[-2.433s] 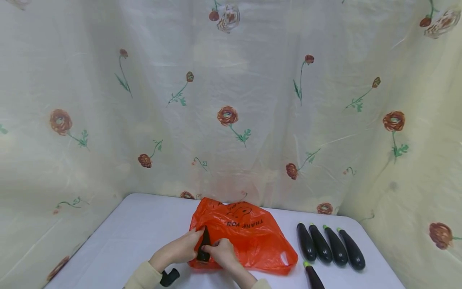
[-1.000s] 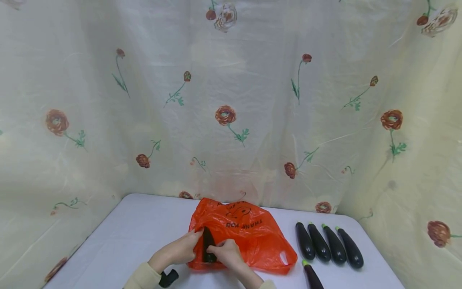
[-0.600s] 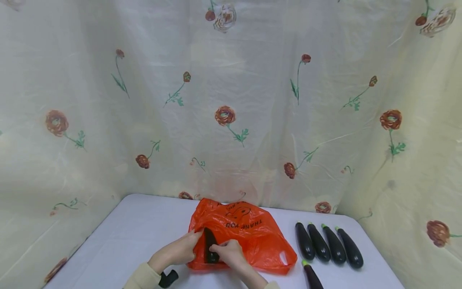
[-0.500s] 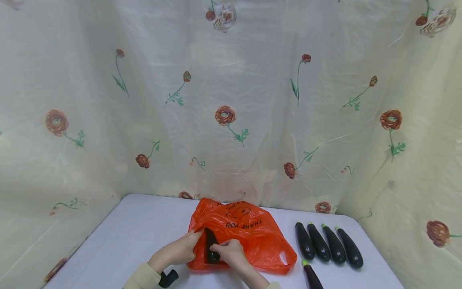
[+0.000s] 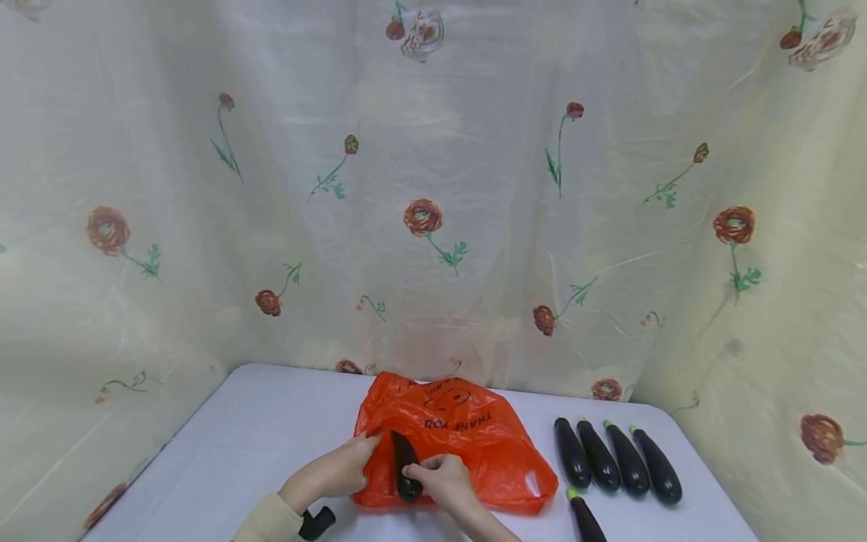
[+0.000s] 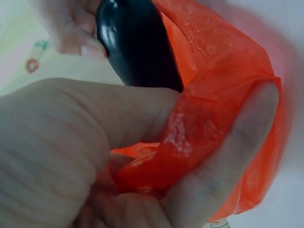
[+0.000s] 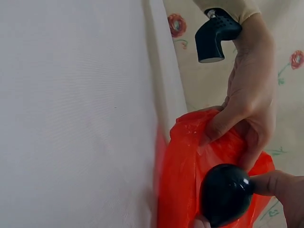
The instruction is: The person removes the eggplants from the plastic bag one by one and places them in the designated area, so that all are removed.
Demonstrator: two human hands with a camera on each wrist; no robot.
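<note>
A red plastic bag (image 5: 474, 452) with black print lies on the table. My left hand (image 5: 345, 464) pinches the film at its mouth, thumb and fingers on either side of the edge in the left wrist view. A dark eggplant (image 5: 404, 463) is in my right hand (image 5: 445, 482), which grips it near the thick rounded end. In the right wrist view that end of the eggplant (image 7: 225, 194) faces the camera, between thumb and fingers, at the bag opening. The narrow end of the eggplant (image 6: 137, 45) goes behind the left thumb and the film in the left wrist view.
Several eggplants (image 5: 630, 459) lie side by side at the table's right. One more eggplant (image 5: 585, 516) lies nearer, cut off by the frame's bottom. A white cloth covers the table (image 5: 271, 421). A flowered curtain (image 5: 488, 226) hangs behind.
My right hand has moved right and slightly nearer, carrying the eggplant away from my left hand. The left hand and the bag have hardly moved.
</note>
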